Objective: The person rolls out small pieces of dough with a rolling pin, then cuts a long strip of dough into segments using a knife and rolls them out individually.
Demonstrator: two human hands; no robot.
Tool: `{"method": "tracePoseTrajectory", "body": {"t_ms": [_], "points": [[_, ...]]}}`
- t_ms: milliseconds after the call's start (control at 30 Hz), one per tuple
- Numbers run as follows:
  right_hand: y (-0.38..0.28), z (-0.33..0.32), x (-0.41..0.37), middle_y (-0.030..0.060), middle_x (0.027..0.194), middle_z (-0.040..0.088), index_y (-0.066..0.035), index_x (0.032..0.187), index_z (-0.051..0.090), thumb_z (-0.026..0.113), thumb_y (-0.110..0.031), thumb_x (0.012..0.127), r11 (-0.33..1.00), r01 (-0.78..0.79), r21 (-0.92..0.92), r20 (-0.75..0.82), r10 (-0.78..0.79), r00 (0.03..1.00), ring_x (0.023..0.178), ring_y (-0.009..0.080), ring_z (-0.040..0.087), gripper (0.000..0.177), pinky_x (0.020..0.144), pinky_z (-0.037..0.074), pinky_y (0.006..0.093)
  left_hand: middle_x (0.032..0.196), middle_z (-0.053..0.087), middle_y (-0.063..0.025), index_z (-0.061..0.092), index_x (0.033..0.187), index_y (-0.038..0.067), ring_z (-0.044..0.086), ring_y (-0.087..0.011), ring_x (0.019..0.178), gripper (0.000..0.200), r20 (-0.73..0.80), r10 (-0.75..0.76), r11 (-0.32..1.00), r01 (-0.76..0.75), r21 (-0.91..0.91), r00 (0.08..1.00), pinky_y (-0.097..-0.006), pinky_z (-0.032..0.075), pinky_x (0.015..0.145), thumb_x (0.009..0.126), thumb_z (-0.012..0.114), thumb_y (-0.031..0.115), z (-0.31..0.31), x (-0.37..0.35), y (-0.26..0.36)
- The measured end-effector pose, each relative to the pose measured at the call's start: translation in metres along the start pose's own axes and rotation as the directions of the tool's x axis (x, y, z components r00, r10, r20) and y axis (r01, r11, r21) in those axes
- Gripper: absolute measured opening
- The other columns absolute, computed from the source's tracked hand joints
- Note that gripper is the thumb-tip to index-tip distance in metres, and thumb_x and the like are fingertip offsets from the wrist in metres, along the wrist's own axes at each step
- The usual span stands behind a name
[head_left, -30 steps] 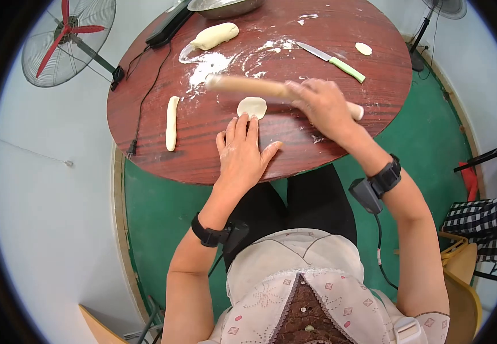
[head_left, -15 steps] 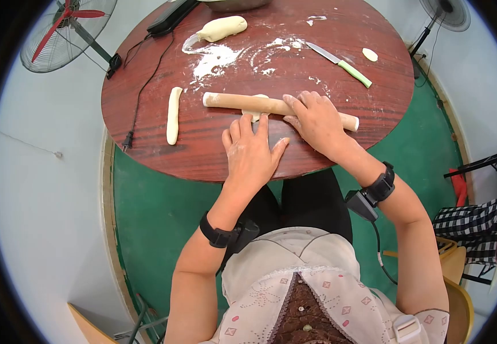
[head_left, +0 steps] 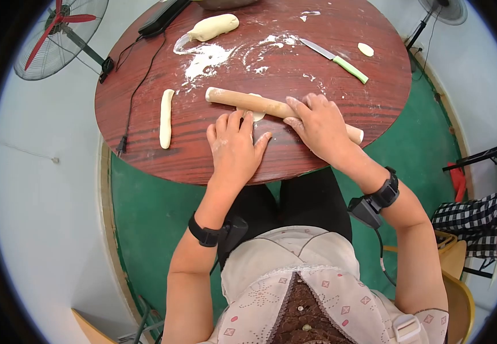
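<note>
wooden rolling pin (head_left: 248, 102) is lying across the dough round (head_left: 257, 114) near the bench's (head_left: 294, 155) front edge, the right hand (head_left: 321, 125) gripping it with curled fingers; the left hand's (head_left: 235, 148) fingers are spreading, released, at the round's near side.

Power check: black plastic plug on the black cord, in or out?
Out. The black plastic plug lies at the left edge of the round reddish-brown table, with no socket around it.
</note>
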State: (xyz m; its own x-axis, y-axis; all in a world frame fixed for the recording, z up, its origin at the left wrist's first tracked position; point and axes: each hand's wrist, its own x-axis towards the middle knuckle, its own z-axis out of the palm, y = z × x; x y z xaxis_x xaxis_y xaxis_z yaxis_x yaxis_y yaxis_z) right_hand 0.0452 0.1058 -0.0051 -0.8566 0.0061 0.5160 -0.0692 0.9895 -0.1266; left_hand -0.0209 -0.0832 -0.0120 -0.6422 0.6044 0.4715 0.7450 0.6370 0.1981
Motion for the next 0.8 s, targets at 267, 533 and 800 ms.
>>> {"method": "tracePoseTrajectory", "body": {"t_ms": [267, 533, 800], "points": [[0.017, 0.013, 0.015, 0.0113, 0.096, 0.060, -0.005, 0.122, 0.058, 0.063, -0.030, 0.087, 0.995, -0.008, -0.099, -0.028, 0.005, 1.000, 0.092, 0.0282, 0.057, 0.044, 0.080, 0.044, 0.0397, 0.124, 0.052, -0.0174, 0.063, 0.119, 0.006, 0.044, -0.0346, 0.116, 0.050, 0.049, -0.037, 0.999, 0.038, -0.026, 0.998, -0.0481, 0.032, 0.097, 0.081, 0.071, 0.037, -0.003, -0.001, 0.008], [-0.006, 0.008, 0.005, 0.0079, 0.086, 0.058, -0.006, 0.118, 0.060, 0.065, -0.028, 0.084, 0.993, 0.117, -0.022, -0.100, -0.118, 0.988, 0.085, 0.0238, 0.056, 0.041, 0.076, 0.043, 0.0387, 0.127, 0.052, -0.0217, 0.065, 0.118, 0.007, 0.043, -0.0381, 0.119, 0.052, -0.011, 0.006, 1.000, -0.005, 0.013, 1.000, -0.0490, 0.030, 0.098, 0.079, 0.071, 0.043, 0.000, -0.003, 0.007], [0.012, 0.020, 0.025, 0.0114, 0.093, 0.058, -0.006, 0.122, 0.058, 0.064, -0.036, 0.086, 0.990, 0.019, -0.138, -0.041, -0.025, 0.999, 0.092, 0.0275, 0.057, 0.047, 0.079, 0.043, 0.0393, 0.114, 0.058, -0.0165, 0.067, 0.110, 0.005, 0.048, -0.0334, 0.113, 0.054, -0.052, 0.007, 1.000, -0.008, -0.016, 0.999, -0.0485, 0.031, 0.094, 0.074, 0.075, 0.044, 0.000, -0.006, 0.005]]}}
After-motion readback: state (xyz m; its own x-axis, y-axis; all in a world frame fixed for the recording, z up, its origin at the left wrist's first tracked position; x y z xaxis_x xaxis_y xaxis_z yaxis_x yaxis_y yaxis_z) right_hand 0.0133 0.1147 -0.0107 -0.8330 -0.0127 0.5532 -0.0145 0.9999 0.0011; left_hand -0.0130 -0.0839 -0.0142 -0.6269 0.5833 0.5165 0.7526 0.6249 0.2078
